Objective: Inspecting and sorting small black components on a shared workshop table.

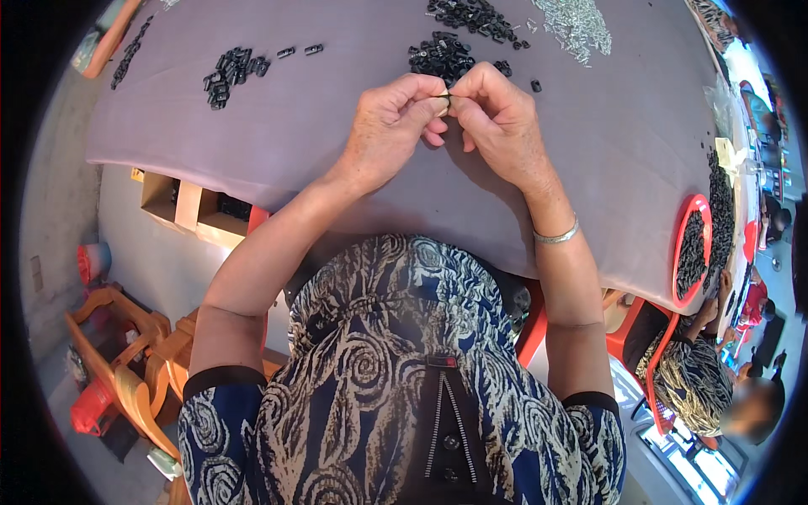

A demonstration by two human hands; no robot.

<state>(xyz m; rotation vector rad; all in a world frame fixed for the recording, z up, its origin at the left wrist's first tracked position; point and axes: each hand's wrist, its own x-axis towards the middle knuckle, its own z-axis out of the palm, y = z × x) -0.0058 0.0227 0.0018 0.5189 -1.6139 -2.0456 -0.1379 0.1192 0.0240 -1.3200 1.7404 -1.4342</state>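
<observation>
My left hand [389,119] and my right hand [498,122] meet over the cloth-covered table [320,143], fingertips almost touching. Both are closed in a pinch on a small black part [447,99], mostly covered by the fingers, so its exact kind cannot be made out. Just beyond the hands lies a heap of small black plastic pieces [439,55], with another black heap [471,17] behind it. Farther right is a pile of small clear pieces [576,27]. On the left rests a group of black cylindrical pieces [229,76], with two single ones beside it.
A line of black pieces [131,55] lies at the far left. At the right edge stands a red basket [678,252] of black parts, near a seated person [690,370]. Below the table's left edge are a cardboard box [189,206] and a wooden chair [126,337].
</observation>
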